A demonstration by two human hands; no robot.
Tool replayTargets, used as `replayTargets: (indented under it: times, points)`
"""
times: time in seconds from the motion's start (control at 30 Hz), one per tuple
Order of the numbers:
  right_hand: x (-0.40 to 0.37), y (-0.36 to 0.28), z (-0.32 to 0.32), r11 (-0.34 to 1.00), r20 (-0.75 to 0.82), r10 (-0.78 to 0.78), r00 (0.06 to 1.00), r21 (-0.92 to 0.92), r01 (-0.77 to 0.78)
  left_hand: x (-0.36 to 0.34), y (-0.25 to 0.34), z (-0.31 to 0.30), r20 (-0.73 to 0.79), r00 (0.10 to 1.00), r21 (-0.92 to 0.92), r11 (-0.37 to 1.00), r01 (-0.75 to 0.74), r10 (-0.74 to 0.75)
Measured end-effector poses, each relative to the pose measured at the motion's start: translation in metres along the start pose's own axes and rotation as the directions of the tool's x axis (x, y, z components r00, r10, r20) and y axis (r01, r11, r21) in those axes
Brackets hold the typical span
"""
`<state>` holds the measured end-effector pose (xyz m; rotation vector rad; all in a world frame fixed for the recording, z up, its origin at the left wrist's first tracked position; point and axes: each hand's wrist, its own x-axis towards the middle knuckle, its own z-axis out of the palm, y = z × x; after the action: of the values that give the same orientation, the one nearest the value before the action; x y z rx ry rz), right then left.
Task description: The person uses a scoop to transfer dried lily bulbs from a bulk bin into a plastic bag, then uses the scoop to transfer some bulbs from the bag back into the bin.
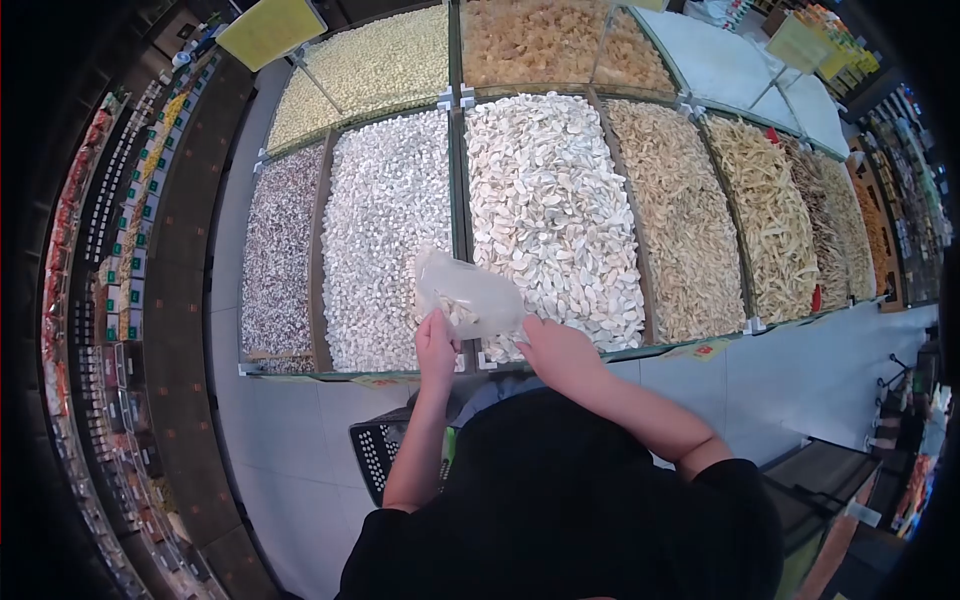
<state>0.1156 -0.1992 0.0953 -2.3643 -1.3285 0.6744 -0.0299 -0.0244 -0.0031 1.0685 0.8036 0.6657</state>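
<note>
A translucent plastic bag (pixel 492 300) is stretched between my hands, above the front edge of the bins. Some pale flat pieces show inside its lower left part. My left hand (pixel 437 347) is closed on the bag's left end, fingers pinched together. At its right end my right hand (pixel 563 352) grips the bag's edge between thumb and fingers. Behind the bag lie a bin of small white cubes (pixel 388 210) and, to its right, a bin of flat whitish slices (pixel 548 190). The bag hides part of the divider between them.
Further right are bins of tan dried strips (pixel 675 215) and yellowish strips (pixel 768 225); a dark-and-white mix (pixel 280 255) fills the far-left bin. Clear partitions and yellow signs (pixel 270 32) stand behind. A black perforated crate (pixel 380 455) sits below, left of my body. Shelves line the left.
</note>
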Motion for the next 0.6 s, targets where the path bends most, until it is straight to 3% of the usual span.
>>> replayTargets:
  times: [0.13, 0.23, 0.33, 0.43, 0.6]
  points:
    - [-0.016, 0.019, -0.015, 0.998, -0.084, -0.006, 0.996, 0.068, 0.012, 0.0, 0.007, 0.006, -0.035, 0.999, 0.019, 1.0, -0.001, 0.002]
    - [-0.036, 0.049, -0.026, 0.943, -0.088, 0.042, 0.995, 0.332, -0.01, 0.001, 0.008, 0.011, -0.055, 0.998, 0.034, 0.999, 0.0, 0.002]
    - [-0.048, 0.09, -0.004, 0.75, -0.082, 0.239, 0.968, 0.648, -0.13, -0.001, 0.008, 0.015, -0.078, 0.997, 0.061, 0.998, 0.009, -0.004]
    - [-0.058, 0.124, 0.011, 0.527, 0.023, 0.375, 0.927, 0.817, -0.234, -0.001, 0.008, 0.019, -0.086, 0.996, 0.062, 0.998, 0.012, -0.006]
    - [-0.078, 0.163, 0.018, 0.322, 0.198, 0.493, 0.847, 0.863, -0.389, -0.001, 0.006, 0.021, -0.087, 0.996, 0.049, 0.999, -0.006, 0.01]
